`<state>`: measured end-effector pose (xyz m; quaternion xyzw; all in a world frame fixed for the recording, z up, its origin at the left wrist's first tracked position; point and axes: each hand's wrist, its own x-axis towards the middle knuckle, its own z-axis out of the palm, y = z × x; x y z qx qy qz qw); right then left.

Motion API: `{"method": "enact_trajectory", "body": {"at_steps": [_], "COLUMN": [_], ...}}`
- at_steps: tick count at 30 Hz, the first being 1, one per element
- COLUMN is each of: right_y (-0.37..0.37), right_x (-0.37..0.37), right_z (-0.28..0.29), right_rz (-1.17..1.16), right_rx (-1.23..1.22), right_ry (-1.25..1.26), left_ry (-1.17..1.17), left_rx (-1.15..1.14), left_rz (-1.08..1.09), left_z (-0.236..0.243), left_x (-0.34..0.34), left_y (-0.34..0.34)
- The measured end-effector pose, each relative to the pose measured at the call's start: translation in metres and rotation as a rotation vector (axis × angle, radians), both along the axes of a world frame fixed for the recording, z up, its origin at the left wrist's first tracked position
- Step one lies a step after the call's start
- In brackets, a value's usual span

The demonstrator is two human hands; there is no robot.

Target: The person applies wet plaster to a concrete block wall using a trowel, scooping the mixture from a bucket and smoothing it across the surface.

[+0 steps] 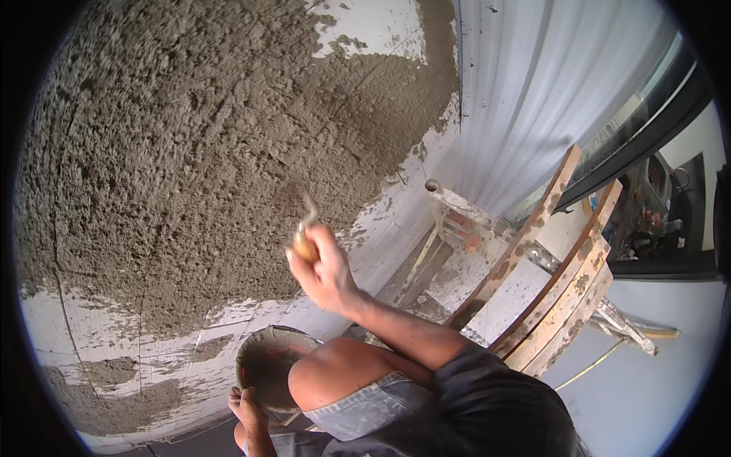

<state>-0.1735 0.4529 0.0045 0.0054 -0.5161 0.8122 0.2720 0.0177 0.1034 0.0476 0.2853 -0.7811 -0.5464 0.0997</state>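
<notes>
Right hand [325,268] wrapped round the wooden-handled metal trowel [305,247], near the lower-right edge of the rough grey mortar coat [183,160]; blade blurred, contact unclear. Left hand [248,410] clasps my round, mortar-smeared bucket's rim [241,364]. I judge: coating step; next calls for a reloaded blade, bucket steady.

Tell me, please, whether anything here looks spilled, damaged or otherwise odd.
The wooden boards at the right bear grey splashes resembling the coat on the wall; they look like spills, being away from it. Nothing looks plainly broken.

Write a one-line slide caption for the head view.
Right hand holding a wooden-handled tool before a partly mortared wall, left hand at a bucket's rim.
</notes>
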Motion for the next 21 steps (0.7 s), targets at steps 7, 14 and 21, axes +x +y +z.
{"method": "enact_trajectory", "body": {"at_steps": [7, 14, 21], "right_y": [0.055, 0.027, -0.016], "right_x": [0.112, 0.088, 0.087], "right_z": [-0.050, 0.003, 0.033], "right_rz": [0.785, 0.611, 0.859], "right_rx": [0.808, 1.522, 1.548], "right_ry": [-0.313, -0.352, 0.011], "left_ry": [0.089, 0.143, 0.342], "left_rx": [0.084, -0.448, -0.099], "left_rz": [-0.147, -0.488, -0.489], "left_z": [-0.016, -0.005, 0.027], "left_x": [-0.028, -0.103, -0.127], "left_y": [0.036, 0.090, 0.063]}}
